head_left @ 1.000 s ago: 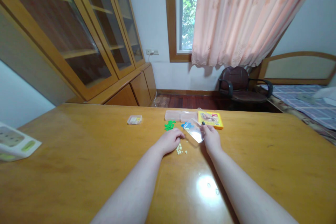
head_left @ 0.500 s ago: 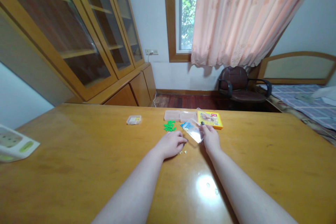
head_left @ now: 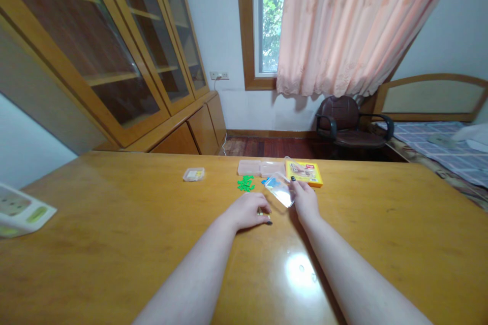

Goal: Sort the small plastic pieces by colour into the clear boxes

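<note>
My right hand point(head_left: 306, 200) grips the right edge of a clear plastic box point(head_left: 281, 194), which is tilted above the table. My left hand point(head_left: 249, 212) rests on the table to the left of that box, thumb and fingers curved apart around a few small cream pieces point(head_left: 261, 211). The palm partly hides these pieces. A pile of small green plastic pieces point(head_left: 246, 183) lies just beyond my left hand. Behind the tilted box some blue pieces point(head_left: 269, 181) show in part.
An open clear case point(head_left: 249, 167) lies near the table's far edge. Beside it is a yellow box point(head_left: 314, 175) with a printed picture. A small clear container point(head_left: 193, 174) stands farther left. A white power strip point(head_left: 25, 210) sits at the left edge of the wooden table point(head_left: 114, 244).
My left thumb has swung out toward me, and the fingers now curve around the cream pieces that lay loose beside the hand. My right hand and the tilted box have hardly moved.
</note>
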A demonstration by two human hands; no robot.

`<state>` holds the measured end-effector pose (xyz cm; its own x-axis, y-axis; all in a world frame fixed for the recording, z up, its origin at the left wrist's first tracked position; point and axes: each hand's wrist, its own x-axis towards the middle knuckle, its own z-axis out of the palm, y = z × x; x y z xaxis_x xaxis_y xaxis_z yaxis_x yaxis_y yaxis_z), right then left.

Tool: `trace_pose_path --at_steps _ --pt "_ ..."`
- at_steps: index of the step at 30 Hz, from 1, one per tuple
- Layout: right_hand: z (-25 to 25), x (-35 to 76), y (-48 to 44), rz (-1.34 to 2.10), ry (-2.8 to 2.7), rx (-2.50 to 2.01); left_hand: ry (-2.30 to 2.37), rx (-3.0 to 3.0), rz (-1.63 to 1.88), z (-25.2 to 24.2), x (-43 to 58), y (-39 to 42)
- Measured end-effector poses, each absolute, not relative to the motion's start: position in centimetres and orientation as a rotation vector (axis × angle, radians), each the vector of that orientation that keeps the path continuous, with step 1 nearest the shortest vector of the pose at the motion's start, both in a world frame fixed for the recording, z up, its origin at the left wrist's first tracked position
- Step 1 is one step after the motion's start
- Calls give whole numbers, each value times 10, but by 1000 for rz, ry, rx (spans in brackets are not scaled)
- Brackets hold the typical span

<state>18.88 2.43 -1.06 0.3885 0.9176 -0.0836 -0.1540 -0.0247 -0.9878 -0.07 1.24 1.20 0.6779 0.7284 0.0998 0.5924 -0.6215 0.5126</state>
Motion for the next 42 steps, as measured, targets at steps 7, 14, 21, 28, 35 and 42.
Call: trace_pose_path --at_steps 7,14,21,28,35,42 --pt "-8 189 23 987 -826 -1345 1025 2458 443 10 0 14" --pt "-4 188 21 984 -802 -1347 1123 2497 428 8 4 14" --pt "-8 188 23 1024 -781 -1303 1238 2348 607 7 -2 20" --pt "-15 188 24 1032 -918 -1343 1329 2346 986 9 -6 21" --pt "-13 188 21 1015 -991 -1344 1283 2481 808 11 -1 16" --pt "-21 191 26 1034 -941 -1364 1656 2487 529 22 -12 14"
